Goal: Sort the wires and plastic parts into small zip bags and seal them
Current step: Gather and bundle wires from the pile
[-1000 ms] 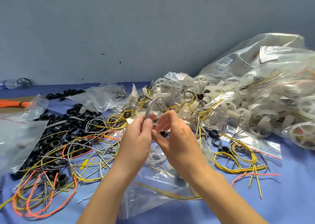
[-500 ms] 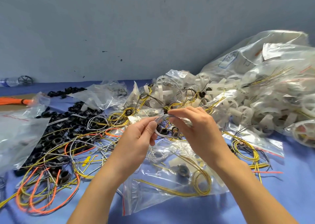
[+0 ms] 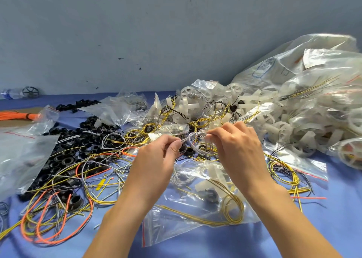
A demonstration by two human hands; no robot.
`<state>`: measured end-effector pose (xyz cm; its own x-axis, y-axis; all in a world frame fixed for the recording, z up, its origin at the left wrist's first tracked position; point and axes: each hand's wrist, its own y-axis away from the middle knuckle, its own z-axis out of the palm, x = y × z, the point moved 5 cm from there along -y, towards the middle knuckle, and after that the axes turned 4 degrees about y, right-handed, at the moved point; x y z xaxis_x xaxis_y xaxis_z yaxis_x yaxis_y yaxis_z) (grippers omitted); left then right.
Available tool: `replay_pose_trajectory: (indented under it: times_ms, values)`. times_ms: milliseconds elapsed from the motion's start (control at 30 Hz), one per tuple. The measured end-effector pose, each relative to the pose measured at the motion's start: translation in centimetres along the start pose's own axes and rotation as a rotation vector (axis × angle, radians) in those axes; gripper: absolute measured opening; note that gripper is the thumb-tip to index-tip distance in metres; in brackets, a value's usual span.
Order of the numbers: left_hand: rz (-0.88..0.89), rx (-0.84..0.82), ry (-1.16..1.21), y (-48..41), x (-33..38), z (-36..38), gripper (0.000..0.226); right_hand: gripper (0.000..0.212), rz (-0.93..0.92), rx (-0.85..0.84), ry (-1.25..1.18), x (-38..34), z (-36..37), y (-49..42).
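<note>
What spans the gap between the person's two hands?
In the head view, a coiled grey wire runs between the left hand and right hand, pinched by both.

You worked in a small parts-packing workshop. Left of your left hand [image 3: 154,163] and its grip, black plastic rings [image 3: 64,159] lay heaped among loose yellow and orange wires [image 3: 58,208] on the blue surface [image 3: 333,228]. Right of your right hand [image 3: 239,150] and its grip, clear bags [image 3: 313,77] stuffed with white plastic wheels [image 3: 290,130] were piled high. Beyond the grip stood a scuffed blue-grey wall [image 3: 137,32].
</note>
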<state>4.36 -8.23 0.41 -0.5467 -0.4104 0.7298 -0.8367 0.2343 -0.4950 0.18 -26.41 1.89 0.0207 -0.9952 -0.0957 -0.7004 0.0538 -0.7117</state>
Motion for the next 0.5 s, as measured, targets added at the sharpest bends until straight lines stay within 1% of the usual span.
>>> replay_pose_trajectory:
  times_ms: [200, 333, 500]
  values:
    - [-0.02, 0.099, -0.053, -0.1, -0.2, -1.4, 0.013, 0.025, 0.075, 0.006, 0.047, 1.3, -0.2, -0.2]
    - [-0.048, 0.153, -0.171, -0.3, -0.8, -2.6, 0.015, 0.017, 0.119, 0.037, 0.036, 2.2, -0.8, -0.4]
    - [-0.083, 0.329, -0.27, -0.4, -0.5, -4.6, 0.021, 0.014, 0.205, 0.06, 0.043, 3.1, -1.6, -0.7]
